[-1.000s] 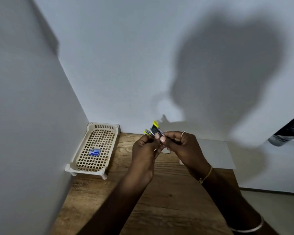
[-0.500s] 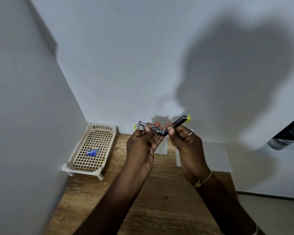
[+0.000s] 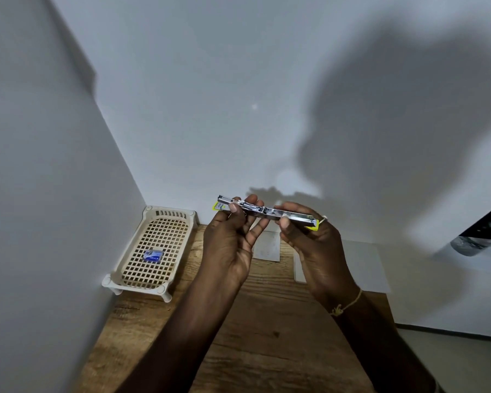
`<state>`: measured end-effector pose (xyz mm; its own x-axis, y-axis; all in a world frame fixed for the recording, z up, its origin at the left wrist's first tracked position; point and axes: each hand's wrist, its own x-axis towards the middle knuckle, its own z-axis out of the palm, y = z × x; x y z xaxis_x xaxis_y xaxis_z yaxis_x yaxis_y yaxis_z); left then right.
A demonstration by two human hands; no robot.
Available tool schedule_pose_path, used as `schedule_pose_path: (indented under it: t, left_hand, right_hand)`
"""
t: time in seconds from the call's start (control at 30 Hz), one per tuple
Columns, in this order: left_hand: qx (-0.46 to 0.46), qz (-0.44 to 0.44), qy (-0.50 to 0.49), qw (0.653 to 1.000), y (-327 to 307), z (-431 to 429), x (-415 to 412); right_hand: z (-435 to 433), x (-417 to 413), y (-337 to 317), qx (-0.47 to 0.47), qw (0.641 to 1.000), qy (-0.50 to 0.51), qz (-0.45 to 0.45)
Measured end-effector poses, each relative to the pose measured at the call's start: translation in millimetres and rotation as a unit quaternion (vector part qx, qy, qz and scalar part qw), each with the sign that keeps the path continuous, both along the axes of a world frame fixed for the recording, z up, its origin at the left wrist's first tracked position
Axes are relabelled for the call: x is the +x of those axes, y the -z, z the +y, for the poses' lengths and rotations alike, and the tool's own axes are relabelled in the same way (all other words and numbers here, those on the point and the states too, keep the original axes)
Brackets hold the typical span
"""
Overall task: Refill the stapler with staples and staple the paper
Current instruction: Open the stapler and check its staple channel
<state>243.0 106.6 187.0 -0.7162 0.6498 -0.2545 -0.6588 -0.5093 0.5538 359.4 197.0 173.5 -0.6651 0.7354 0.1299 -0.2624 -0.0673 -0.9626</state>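
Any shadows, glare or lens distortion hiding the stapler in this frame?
Head view: a large soft shadow of the person falls on the white back wall, not on the opened silver stapler with yellow-green tips. Head view: slight glare on its rail beside the right hand; left hand sharp; wide-angle lens tilts the wall corner.

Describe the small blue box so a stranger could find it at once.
Start at the wooden table, at its far left corner. A cream lattice tray stands there against the left wall. The small blue box lies on its grid floor, the only thing in it and the only blue thing in view.
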Motion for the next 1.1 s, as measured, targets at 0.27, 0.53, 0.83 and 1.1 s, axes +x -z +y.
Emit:
schedule_pose_path:
  t: [0.27, 0.53, 0.83, 1.1]
  left_hand:
    - [-0.043, 0.039, 0.017, 0.998, 1.2, -3.7, 0.5]
    - [-0.071, 0.114, 0.050, 0.990, -2.2, -11.8, -1.0]
    - [-0.104, 0.121, 0.050, 0.986, -0.3, -24.3, -5.3]
    - [-0.124, 0.131, 0.066, 0.981, 0.5, -28.6, -3.3]
  right_hand:
    - [31.5, -7.5, -63.7, 0.359, 0.924, -0.046, -0.126]
    - [18.1, -48.1, -77.7, 0.513, 0.821, -0.102, -0.229]
    - [8.8, -51.6, -72.3, 0.540, 0.804, -0.112, -0.223]
    - [5.2, -48.7, -72.7, 0.499, 0.831, -0.124, -0.213]
